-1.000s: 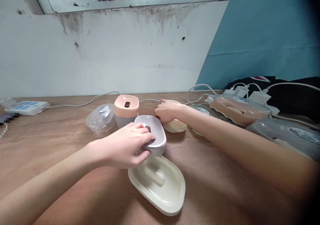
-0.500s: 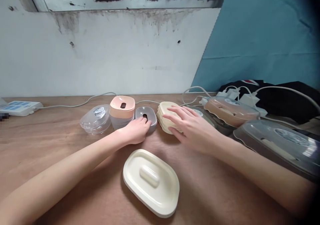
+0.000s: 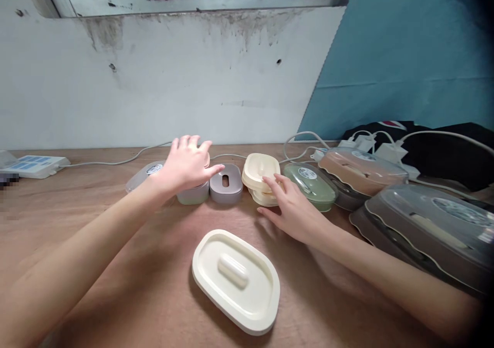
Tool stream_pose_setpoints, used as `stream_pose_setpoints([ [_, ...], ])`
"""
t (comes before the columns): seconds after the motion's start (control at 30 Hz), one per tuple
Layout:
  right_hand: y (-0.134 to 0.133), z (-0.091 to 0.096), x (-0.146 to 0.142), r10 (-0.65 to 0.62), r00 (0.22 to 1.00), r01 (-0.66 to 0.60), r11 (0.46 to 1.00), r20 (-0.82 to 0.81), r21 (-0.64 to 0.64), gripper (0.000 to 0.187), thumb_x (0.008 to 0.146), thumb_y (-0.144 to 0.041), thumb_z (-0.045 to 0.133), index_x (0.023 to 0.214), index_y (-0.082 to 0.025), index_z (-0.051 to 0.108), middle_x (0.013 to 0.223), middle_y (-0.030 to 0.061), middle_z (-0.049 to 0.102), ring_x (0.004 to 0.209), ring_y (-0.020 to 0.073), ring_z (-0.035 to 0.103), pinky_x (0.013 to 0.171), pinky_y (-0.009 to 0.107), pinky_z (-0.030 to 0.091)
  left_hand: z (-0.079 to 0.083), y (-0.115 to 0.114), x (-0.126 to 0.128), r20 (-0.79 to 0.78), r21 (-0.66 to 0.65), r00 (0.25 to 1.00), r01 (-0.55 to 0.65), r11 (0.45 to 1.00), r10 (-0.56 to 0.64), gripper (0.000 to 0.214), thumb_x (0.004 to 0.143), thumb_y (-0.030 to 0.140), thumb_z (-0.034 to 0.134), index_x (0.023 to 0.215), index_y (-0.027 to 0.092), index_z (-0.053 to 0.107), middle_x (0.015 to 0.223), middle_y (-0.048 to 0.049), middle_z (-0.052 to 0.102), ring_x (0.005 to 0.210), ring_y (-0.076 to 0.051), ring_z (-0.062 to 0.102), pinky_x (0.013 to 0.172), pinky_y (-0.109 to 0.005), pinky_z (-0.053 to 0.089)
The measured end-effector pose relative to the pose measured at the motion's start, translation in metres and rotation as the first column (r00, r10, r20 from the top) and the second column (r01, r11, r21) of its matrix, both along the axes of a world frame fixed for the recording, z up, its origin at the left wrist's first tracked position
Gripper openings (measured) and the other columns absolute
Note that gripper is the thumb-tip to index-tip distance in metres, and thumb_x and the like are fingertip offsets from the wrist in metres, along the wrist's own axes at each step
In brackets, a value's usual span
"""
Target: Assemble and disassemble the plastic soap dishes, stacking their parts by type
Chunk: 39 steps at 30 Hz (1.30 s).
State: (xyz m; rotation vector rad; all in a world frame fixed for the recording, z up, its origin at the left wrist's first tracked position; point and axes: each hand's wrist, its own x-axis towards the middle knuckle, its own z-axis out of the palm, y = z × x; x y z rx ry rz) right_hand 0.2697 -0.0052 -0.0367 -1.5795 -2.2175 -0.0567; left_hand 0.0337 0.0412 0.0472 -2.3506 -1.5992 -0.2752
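My left hand (image 3: 187, 162), fingers spread, is over the peach-topped stack of small boxes and hides most of it; a pale lower box (image 3: 193, 194) shows beneath. Whether the palm touches the stack I cannot tell. Just right of it stands a small grey box (image 3: 226, 189) with an oval slot in its top. My right hand (image 3: 288, 206) is open at the near right side of a stack of cream lids (image 3: 262, 169), fingertips at its edge. Nearest me lies a larger cream lid (image 3: 236, 281) with a raised bar in the middle.
A green container with a clear cover (image 3: 312, 186) stands behind my right hand. Larger covered boxes in peach (image 3: 358, 168) and brown (image 3: 428, 224) are at the right. A clear cover (image 3: 141, 175) sits left, partly behind my left arm. Plugs, cables and a power strip (image 3: 36, 167) line the back.
My left hand has left the grey box and moved up and left over the peach-topped stack, its fingers now spread. My right hand has drawn back slightly from the cream stack, uncovering the green container.
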Motion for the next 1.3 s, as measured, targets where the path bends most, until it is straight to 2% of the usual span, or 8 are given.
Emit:
stream_pose_setpoints([
  [0.1, 0.003, -0.004, -0.003, -0.013, 0.998, 0.013, 1.000, -0.059, 0.003, 0.052, 0.080, -0.040, 0.052, 0.126, -0.017, 0.038, 0.133, 0.0209, 0.028, 0.126, 0.0348, 0.034, 0.097, 0.048, 0.037, -0.004, 0.004, -0.013, -0.009, -0.164, 0.987, -0.162, 0.973, 0.163, 0.064, 0.078, 0.065, 0.042, 0.122, 0.018, 0.049, 0.125, -0.0144, 0.047, 0.118, -0.034, 0.039, 0.091, -0.047, 0.039],
  [0.2, 0.006, -0.008, -0.002, -0.006, 0.993, 0.006, 1.000, -0.116, 0.007, 0.046, 0.081, -0.039, 0.052, 0.120, -0.018, 0.039, 0.134, 0.0192, 0.025, 0.127, 0.0318, 0.034, 0.098, 0.045, 0.038, -0.013, 0.003, -0.020, -0.023, -0.184, 0.989, -0.146, 0.972, 0.145, 0.056, 0.078, 0.061, 0.047, 0.116, 0.020, 0.054, 0.125, -0.0112, 0.047, 0.120, -0.031, 0.036, 0.091, -0.040, 0.041],
  [0.37, 0.010, -0.007, 0.007, 0.011, 0.985, -0.009, 1.000, -0.172, 0.014, 0.027, 0.080, -0.034, 0.052, 0.100, -0.021, 0.040, 0.126, 0.0155, 0.034, 0.111, 0.0248, 0.049, 0.090, 0.039, 0.045, -0.016, 0.000, -0.022, -0.030, -0.187, 0.991, -0.134, 0.973, 0.131, 0.052, 0.076, 0.058, 0.051, 0.116, 0.025, 0.053, 0.123, -0.0082, 0.048, 0.121, -0.029, 0.035, 0.086, -0.036, 0.045],
  [0.6, 0.011, -0.008, 0.011, 0.007, 0.974, -0.006, 1.000, -0.226, 0.006, 0.030, 0.077, -0.034, 0.056, 0.094, -0.021, 0.036, 0.130, 0.0168, 0.032, 0.126, 0.0280, 0.035, 0.099, 0.044, 0.035, -0.012, -0.006, -0.021, -0.041, -0.139, 0.992, -0.123, 0.983, 0.119, 0.052, 0.077, 0.055, 0.054, 0.114, 0.020, 0.055, 0.124, -0.0110, 0.047, 0.120, -0.032, 0.037, 0.091, -0.041, 0.042],
  [0.73, 0.008, -0.016, 0.004, -0.030, 0.959, 0.033, 0.999, -0.281, 0.009, 0.037, 0.078, -0.035, 0.055, 0.106, -0.020, 0.036, 0.134, 0.0184, 0.028, 0.133, 0.0291, 0.023, 0.104, 0.047, 0.029, -0.009, -0.013, 0.002, 0.142, 0.002, 0.984, 0.111, 0.994, -0.110, 0.054, 0.083, 0.043, 0.054, 0.125, 0.010, 0.045, 0.134, -0.0165, 0.039, 0.127, -0.030, 0.033, 0.104, -0.042, 0.029],
  [0.83, 0.007, -0.018, 0.001, -0.062, 0.947, 0.068, 0.998, -0.314, 0.008, 0.052, 0.078, -0.036, 0.054, 0.121, -0.017, 0.030, 0.137, 0.0205, 0.022, 0.135, 0.0304, 0.016, 0.106, 0.050, 0.024, -0.015, -0.010, 0.034, 0.366, -0.160, 0.899, 0.314, 0.936, -0.239, 0.052, 0.088, 0.033, 0.045, 0.132, 0.007, 0.035, 0.135, -0.0144, 0.043, 0.125, -0.024, 0.039, 0.103, -0.035, 0.033],
  [1.03, 0.005, -0.013, -0.001, -0.083, 0.937, 0.078, 0.997, -0.339, -0.030, 0.064, 0.079, -0.040, 0.053, 0.132, -0.016, 0.025, 0.138, 0.0214, 0.025, 0.135, 0.0302, 0.018, 0.106, 0.049, 0.025, -0.040, 0.001, 0.072, 0.443, -0.323, 0.874, 0.365, 0.873, -0.202, 0.041, 0.083, 0.021, 0.044, 0.122, 0.009, 0.044, 0.115, -0.0106, 0.061, 0.100, -0.019, 0.061, 0.080, -0.026, 0.050],
  [1.3, 0.006, -0.010, -0.004, -0.082, 0.939, 0.070, 0.996, -0.333, -0.049, 0.049, 0.084, -0.039, 0.047, 0.126, -0.017, 0.039, 0.137, 0.0192, 0.025, 0.134, 0.0306, 0.020, 0.106, 0.048, 0.025, -0.041, -0.022, 0.061, 0.364, -0.347, 0.885, 0.418, 0.840, -0.290, 0.042, 0.083, 0.024, 0.045, 0.123, 0.013, 0.040, 0.115, -0.0106, 0.060, 0.100, -0.020, 0.060, 0.081, -0.028, 0.049],
])
